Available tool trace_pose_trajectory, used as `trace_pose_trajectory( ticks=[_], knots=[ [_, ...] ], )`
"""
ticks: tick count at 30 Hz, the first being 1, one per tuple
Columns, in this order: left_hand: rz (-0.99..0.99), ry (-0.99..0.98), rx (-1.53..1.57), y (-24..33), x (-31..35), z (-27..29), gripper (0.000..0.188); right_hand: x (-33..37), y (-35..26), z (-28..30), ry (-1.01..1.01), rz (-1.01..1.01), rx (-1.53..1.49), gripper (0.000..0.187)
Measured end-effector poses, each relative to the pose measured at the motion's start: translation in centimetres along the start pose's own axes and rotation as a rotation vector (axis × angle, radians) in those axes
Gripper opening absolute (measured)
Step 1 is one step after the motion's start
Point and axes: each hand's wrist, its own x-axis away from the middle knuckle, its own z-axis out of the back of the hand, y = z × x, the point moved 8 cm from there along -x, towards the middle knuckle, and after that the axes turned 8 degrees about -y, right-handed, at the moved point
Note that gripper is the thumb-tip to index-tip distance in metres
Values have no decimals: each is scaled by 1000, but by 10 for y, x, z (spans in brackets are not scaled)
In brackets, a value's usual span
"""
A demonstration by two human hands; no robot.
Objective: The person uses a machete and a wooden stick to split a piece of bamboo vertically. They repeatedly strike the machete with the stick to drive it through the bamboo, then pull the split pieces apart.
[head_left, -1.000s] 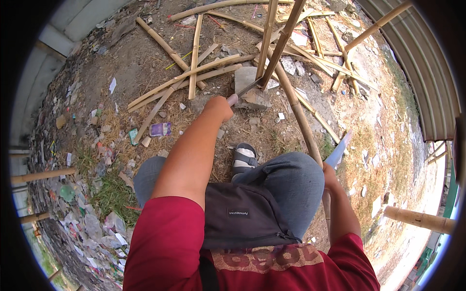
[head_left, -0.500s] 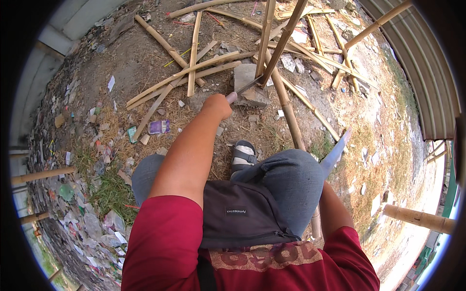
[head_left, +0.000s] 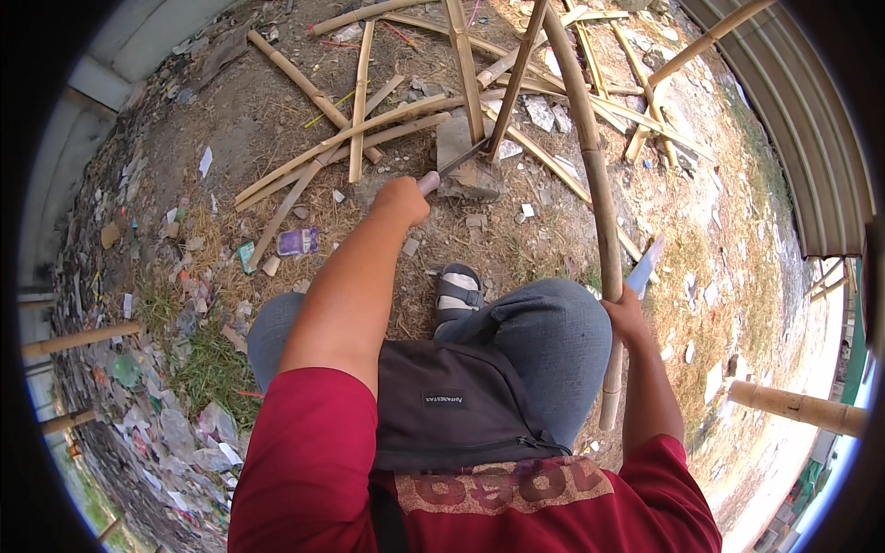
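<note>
My left hand (head_left: 402, 201) is closed around the pale handle of a knife (head_left: 429, 182). The blade reaches the foot of two upright bamboo strips, one light (head_left: 466, 74) and one darker (head_left: 516, 78), standing at a grey concrete block (head_left: 454, 143). How deep the blade sits is too small to tell. On the right, my right hand (head_left: 627, 316) grips a long bamboo pole (head_left: 604, 203) beside my knee. A bluish, tapering blade-like piece (head_left: 647, 263) sticks out past that hand; whether the hand holds it too, I cannot tell.
Split bamboo strips (head_left: 364, 101) lie crossed on the ground ahead. Litter (head_left: 175, 429) and a purple packet (head_left: 297, 241) lie to the left. A thick bamboo pole (head_left: 797, 408) juts in at the right, near a corrugated metal wall (head_left: 802, 138). My sandalled foot (head_left: 458, 293) is near the block.
My right hand has come up beside the knee and taken hold of the bamboo pole, now more upright. The upright strips stand farther apart at the top. My left hand stays on the knife.
</note>
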Motion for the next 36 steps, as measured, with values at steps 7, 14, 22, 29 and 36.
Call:
trace_pose_trajectory(
  ticks=[7,14,22,29,36],
  knots=[
    [-26,13,25,7,9,9,32,-37,131,-76,-223,-105,-87,32],
    [7,3,51,-4,13,4,33,-1,107,-73,-163,-113,-343,34],
    [-41,50,-33,2,36,43,42,54,165,-42,140,-237,-61,58],
    [-17,118,-190,-32,72,122,45,86,225,-54,222,-405,282,62],
    [21,306,241,-112,121,149,48,98,221,-74,195,-513,150,64]
  ],
)
